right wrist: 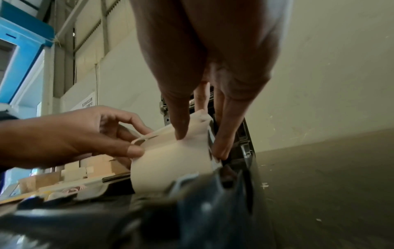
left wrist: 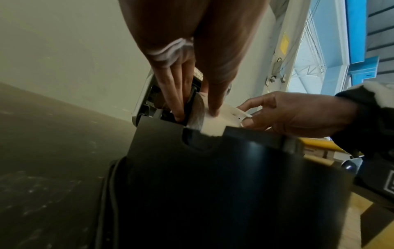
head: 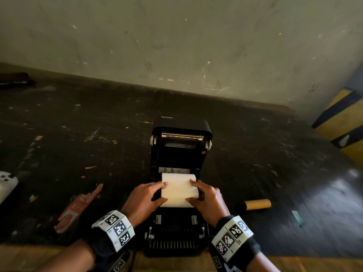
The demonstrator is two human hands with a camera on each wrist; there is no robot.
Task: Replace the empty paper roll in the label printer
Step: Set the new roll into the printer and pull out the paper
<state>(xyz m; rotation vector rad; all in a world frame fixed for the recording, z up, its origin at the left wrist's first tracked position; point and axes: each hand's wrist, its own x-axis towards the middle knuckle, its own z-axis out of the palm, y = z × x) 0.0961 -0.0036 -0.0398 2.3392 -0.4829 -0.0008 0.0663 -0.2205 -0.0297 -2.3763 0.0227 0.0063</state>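
Observation:
A black label printer [head: 179, 152] stands on the dark table with its lid raised. A white paper roll [head: 179, 190] sits in its open bay, a loose leading flap across its top. My left hand [head: 164, 192] grips the roll's left end between thumb and fingers, and my right hand [head: 190, 191] grips its right end the same way. In the left wrist view, my fingers [left wrist: 178, 104] reach down beside the roll [left wrist: 213, 125]. The right wrist view shows the roll [right wrist: 170, 165] with the flap lifted off it. An empty brown cardboard core [head: 257, 204] lies on the table to the printer's right.
A wall [head: 176, 46] rises close behind the printer. A red-and-white wrapper [head: 78, 209] lies to the left, and a white device [head: 6, 183] at the left edge. A small teal item [head: 297, 217] lies near the core. A yellow-and-black striped post [head: 341, 122] stands at the right.

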